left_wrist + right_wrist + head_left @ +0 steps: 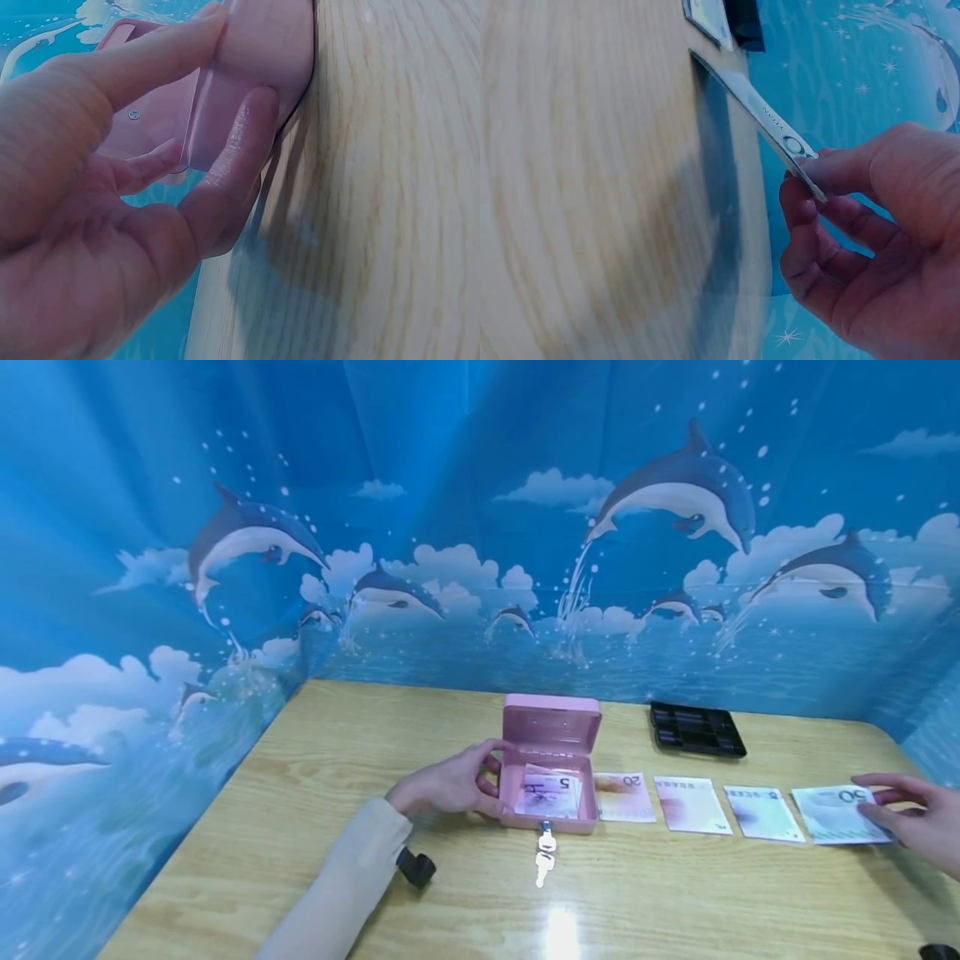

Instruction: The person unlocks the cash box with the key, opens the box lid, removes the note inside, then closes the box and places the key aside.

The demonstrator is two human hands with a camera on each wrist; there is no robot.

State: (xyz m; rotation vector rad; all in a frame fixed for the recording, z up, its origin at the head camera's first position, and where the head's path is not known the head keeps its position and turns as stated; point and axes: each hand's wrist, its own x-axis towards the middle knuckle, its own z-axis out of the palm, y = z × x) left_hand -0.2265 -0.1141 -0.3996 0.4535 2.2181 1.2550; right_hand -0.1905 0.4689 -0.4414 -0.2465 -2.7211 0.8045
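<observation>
A black tray (697,728) sits near a dolphin-printed backdrop (450,527).

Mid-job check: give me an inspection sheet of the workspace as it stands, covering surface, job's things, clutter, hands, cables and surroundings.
Surface: light wooden table, glare spot near the front edge.
Job's things: open pink plastic cash box with banknotes inside, keys hanging in its front lock; three banknotes lie flat in a row to its right; a fourth, the 50 banknote, has one edge lifted.
Clutter: black plastic coin tray behind the row.
Hands: left hand grips the box's left wall; right hand pinches the 50 banknote.
Cables: nothing seen.
Surroundings: blue dolphin-print backdrop on three sides.
</observation>
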